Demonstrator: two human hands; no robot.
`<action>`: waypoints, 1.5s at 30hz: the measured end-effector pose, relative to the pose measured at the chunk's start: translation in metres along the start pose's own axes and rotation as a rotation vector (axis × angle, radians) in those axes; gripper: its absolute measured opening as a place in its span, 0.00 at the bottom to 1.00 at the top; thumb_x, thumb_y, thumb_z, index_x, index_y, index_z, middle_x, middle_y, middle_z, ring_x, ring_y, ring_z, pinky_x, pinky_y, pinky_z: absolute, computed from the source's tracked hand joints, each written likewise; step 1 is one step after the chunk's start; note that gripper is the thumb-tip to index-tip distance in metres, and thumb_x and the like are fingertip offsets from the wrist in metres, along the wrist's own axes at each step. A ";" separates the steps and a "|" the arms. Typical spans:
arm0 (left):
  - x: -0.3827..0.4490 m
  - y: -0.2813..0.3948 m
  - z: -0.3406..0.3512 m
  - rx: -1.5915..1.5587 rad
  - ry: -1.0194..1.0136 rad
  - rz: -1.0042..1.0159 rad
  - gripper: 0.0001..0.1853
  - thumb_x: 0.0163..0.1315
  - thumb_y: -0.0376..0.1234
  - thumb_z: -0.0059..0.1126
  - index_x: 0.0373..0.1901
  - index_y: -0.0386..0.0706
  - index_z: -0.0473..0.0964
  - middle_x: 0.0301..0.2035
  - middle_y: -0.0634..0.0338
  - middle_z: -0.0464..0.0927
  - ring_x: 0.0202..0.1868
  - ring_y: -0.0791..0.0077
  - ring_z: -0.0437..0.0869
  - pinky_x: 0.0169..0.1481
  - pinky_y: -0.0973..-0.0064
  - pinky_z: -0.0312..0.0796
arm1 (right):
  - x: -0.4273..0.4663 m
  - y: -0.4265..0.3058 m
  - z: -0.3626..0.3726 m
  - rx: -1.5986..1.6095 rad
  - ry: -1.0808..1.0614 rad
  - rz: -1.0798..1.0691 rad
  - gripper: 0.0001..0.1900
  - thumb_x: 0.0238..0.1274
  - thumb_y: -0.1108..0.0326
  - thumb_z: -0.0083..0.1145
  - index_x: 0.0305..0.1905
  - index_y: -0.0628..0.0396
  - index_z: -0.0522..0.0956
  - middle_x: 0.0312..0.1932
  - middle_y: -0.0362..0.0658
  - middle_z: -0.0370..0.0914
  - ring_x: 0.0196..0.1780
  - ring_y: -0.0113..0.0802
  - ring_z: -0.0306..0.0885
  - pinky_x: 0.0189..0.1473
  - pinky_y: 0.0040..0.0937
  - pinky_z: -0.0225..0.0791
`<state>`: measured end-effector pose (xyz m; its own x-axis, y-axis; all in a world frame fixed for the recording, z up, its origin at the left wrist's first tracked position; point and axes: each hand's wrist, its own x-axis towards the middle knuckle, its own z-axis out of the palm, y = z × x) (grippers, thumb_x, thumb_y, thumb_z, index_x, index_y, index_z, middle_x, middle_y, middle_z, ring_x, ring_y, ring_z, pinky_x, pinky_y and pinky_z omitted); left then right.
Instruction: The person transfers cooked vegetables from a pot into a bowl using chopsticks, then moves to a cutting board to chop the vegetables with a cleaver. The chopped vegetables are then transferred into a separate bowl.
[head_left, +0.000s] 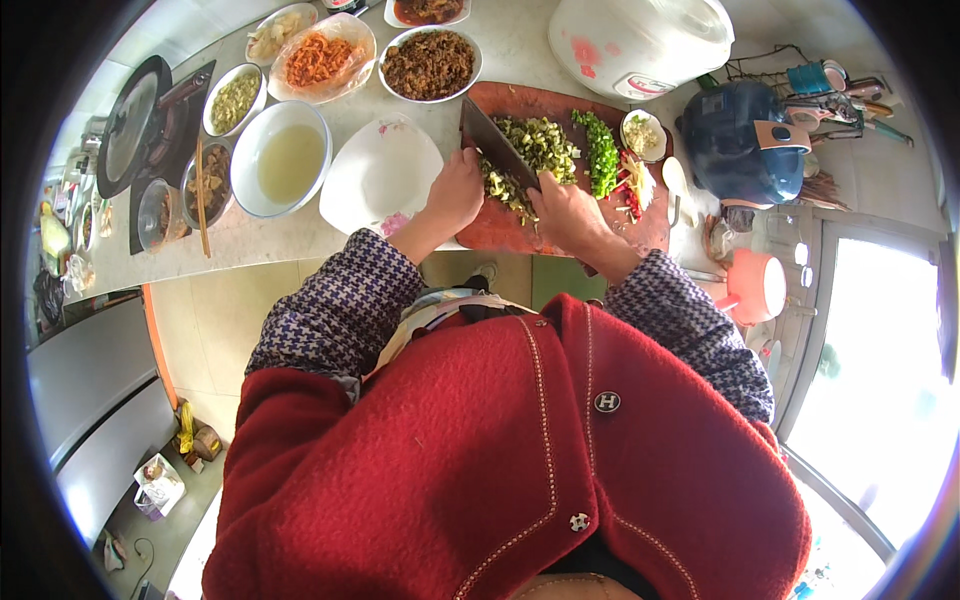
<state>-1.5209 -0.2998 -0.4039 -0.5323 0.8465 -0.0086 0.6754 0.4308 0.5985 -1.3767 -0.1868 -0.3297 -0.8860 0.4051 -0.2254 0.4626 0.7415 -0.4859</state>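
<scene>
My right hand (570, 214) grips the handle of a cleaver (495, 142), its dark blade slanting away to the upper left. The blade stands among chopped olive-green vegetables (541, 142) on a reddish-brown cutting board (487, 234). My left hand (459, 187) is at the board's left edge, fingers curled close to the blade; whether they touch it is unclear. Right of the pile lie chopped bright green pieces (601, 154), then red bits and pale strips (637, 187). A small dish of minced garlic (641, 135) sits at the board's upper right corner.
Left of the board are a white floral plate (382, 176) and a bowl of cloudy liquid (289, 165). Several food dishes stand behind, including dark mince (427, 64). A rice cooker (637, 45) and a blue air fryer (739, 142) border the right. Chopsticks (201, 202) cross a bowl.
</scene>
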 end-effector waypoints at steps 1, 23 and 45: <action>0.000 0.000 0.000 -0.006 0.011 -0.017 0.10 0.57 0.25 0.41 0.41 0.31 0.63 0.39 0.41 0.69 0.42 0.44 0.75 0.44 0.56 0.71 | -0.001 0.000 -0.001 -0.009 -0.005 -0.011 0.12 0.66 0.60 0.45 0.38 0.59 0.65 0.18 0.60 0.73 0.23 0.62 0.73 0.26 0.55 0.67; 0.000 0.006 0.011 0.007 -0.147 -0.061 0.13 0.53 0.24 0.53 0.39 0.29 0.64 0.36 0.37 0.73 0.37 0.41 0.78 0.42 0.55 0.72 | -0.002 0.010 0.025 0.081 0.107 0.088 0.12 0.64 0.58 0.48 0.37 0.57 0.66 0.19 0.58 0.73 0.25 0.60 0.73 0.27 0.53 0.66; 0.024 0.071 0.035 0.011 -0.041 0.482 0.44 0.62 0.62 0.28 0.71 0.43 0.40 0.71 0.56 0.41 0.72 0.62 0.39 0.72 0.58 0.29 | -0.016 0.057 -0.036 0.787 0.514 0.154 0.20 0.70 0.51 0.42 0.35 0.60 0.70 0.17 0.36 0.65 0.17 0.23 0.63 0.18 0.26 0.61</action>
<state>-1.4683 -0.2377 -0.3893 -0.1368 0.9620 0.2365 0.8457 -0.0109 0.5335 -1.3347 -0.1313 -0.3232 -0.6088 0.7929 -0.0268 0.2550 0.1635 -0.9530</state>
